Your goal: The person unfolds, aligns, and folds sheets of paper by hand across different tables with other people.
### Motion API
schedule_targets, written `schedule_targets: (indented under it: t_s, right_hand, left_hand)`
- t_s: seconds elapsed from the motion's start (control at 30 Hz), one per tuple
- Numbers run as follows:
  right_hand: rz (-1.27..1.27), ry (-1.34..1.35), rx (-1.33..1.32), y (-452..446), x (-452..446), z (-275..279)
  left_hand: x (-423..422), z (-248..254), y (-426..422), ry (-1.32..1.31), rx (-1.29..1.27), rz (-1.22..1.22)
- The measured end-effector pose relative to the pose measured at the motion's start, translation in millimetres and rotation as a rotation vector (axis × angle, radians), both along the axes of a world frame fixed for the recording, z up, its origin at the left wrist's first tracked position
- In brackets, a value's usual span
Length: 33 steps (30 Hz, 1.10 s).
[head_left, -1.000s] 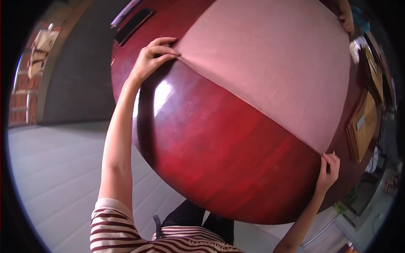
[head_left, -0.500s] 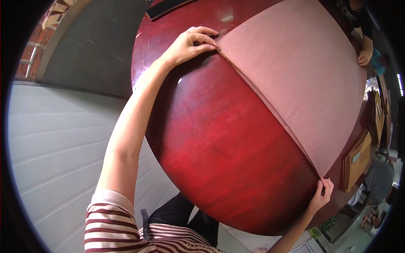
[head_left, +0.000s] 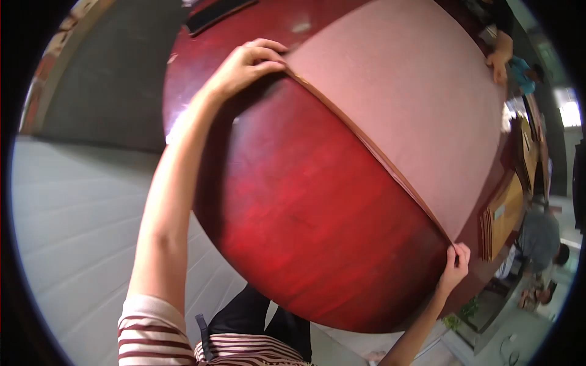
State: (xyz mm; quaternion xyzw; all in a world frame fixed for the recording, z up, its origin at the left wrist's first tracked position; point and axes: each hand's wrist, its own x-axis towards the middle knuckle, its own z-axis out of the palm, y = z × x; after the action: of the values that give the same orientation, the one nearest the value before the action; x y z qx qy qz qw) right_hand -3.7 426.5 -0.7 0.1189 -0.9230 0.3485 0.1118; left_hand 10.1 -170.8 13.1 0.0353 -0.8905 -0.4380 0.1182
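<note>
A large pink sheet point(head_left: 403, 97) lies over the far part of a glossy red table point(head_left: 305, 207). Its near edge runs diagonally between my hands, with a thin brown layer showing along it. My left hand point(head_left: 253, 64) pinches the upper-left corner of the sheet, fingers bent. At the lower-right corner, my right hand point(head_left: 455, 265) has thumb and fingers closed on the sheet. Whether the sheet is cloth or paper is unclear.
Another person's hand point(head_left: 499, 61) rests at the sheet's far right edge. Brown folders point(head_left: 503, 213) are stacked on the table's right side. A dark flat object point(head_left: 220, 15) lies at the upper left. More people are at the far right.
Since the first frame the view has turned and shifted. The sheet's near edge has parted slightly, showing the brown layer beneath. Both my hands keep their hold on the corners.
</note>
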Motion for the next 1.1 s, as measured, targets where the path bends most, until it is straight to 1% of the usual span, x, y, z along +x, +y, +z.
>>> schedule_targets:
  t_s: [0.07,0.1,0.17,0.27,0.37,0.47,0.53,0.6,0.67,0.7,0.8,0.87,0.93,0.97,1.0,1.07,1.1]
  right_hand:
    - [0.004,0.051,0.024,-7,0,2]
    - [-0.017,0.034,0.026,-8,1,5]
    - [-0.053,-0.004,-0.007,-13,3,9]
    - [-0.049,-0.039,-0.113,-15,2,8]
    - [-0.017,-0.041,-0.2,-15,2,5]
    - [-0.053,-0.074,-0.205,-17,4,6]
    - [-0.048,-0.074,-0.255,-19,3,6]
    - [-0.082,-0.109,-0.24,-22,4,8]
    - [-0.083,-0.107,-0.279,-23,3,6]
    - [-0.112,-0.13,-0.25,-24,2,8]
    - [-0.154,-0.16,-0.2,-26,0,9]
    - [-0.168,-0.168,-0.176,-27,-2,10]
    - [-0.257,-0.253,-0.134,-29,-5,12]
    - [-0.255,-0.252,-0.134,-31,-6,12]
    - [-0.289,-0.262,-0.143,-32,-8,11]
    - [-0.323,-0.272,-0.149,-37,-11,15]
    - [-0.356,-0.267,-0.064,-40,-13,16]
  left_hand:
    - [3,6,5,-0.011,-0.087,0.0]
    - [2,6,9,-0.041,-0.008,0.005]
    - [-5,-7,-1,-0.026,0.006,-0.031]
    - [-5,-7,-5,-0.085,0.105,-0.05]
    - [-4,-11,-11,-0.098,0.094,-0.025]
    - [-2,-12,-13,-0.119,0.196,-0.012]
    - [-3,-12,-12,-0.114,0.214,-0.007]
    - [-2,-12,-14,-0.111,0.233,0.007]
    - [-3,-12,-15,-0.117,0.257,0.0]
    - [-4,-14,-17,-0.13,0.301,-0.002]
    - [-5,-14,-12,-0.109,0.209,0.035]
    - [-7,-16,-13,-0.111,0.214,0.041]
    - [-9,-19,-14,-0.123,0.115,0.109]
    - [-11,-21,-17,-0.116,0.046,0.139]
    - [-13,-21,-20,-0.114,0.046,0.14]
    - [-17,-20,-23,-0.167,-0.041,0.215]
    - [-22,-22,-24,-0.169,-0.037,0.213]
